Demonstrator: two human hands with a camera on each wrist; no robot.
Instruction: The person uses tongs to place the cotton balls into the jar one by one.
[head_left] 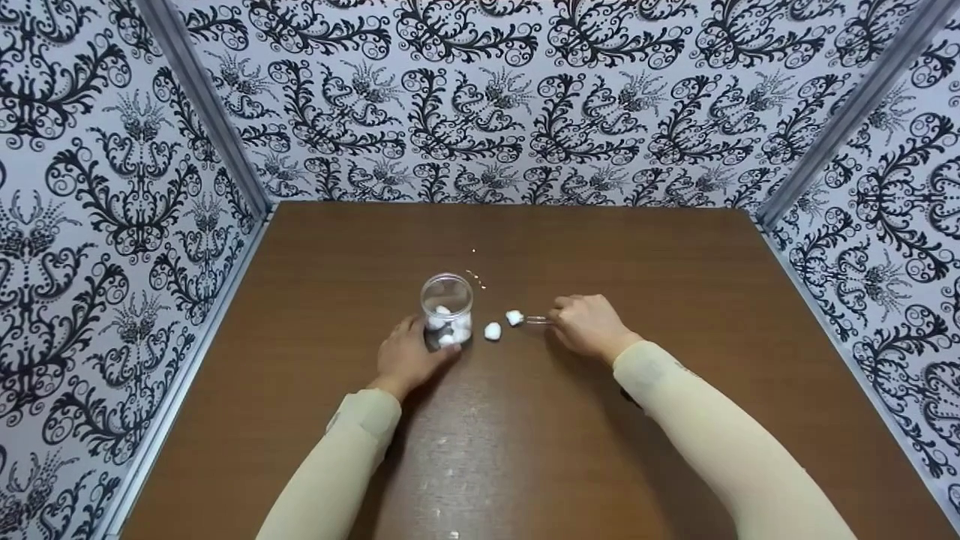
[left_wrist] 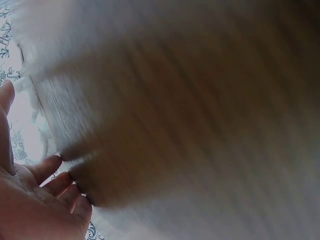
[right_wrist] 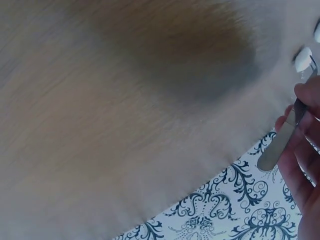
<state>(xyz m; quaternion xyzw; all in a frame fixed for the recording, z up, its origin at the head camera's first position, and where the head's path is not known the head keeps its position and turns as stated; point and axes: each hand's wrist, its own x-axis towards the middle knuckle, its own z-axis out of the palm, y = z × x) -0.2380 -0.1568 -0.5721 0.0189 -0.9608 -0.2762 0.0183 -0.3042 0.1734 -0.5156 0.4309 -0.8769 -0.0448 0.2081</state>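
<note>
A clear jar (head_left: 448,300) with several cotton balls (head_left: 459,327) inside stands upright on the table. My left hand (head_left: 409,352) holds it low down, thumb across the front and fingers along the left side. In the left wrist view the fingertips (left_wrist: 62,177) of that hand are down at the tabletop beside the bright jar. My right hand (head_left: 586,322) grips metal tweezers (right_wrist: 283,139), their tips pointing left at a cotton ball (head_left: 514,318). A second loose cotton ball (head_left: 492,331) lies between that one and the jar.
The brown wooden table (head_left: 510,427) reaches back to a patterned wall (head_left: 480,112), with side walls at left and right. Small light specks (head_left: 477,280) show on the wood behind the jar.
</note>
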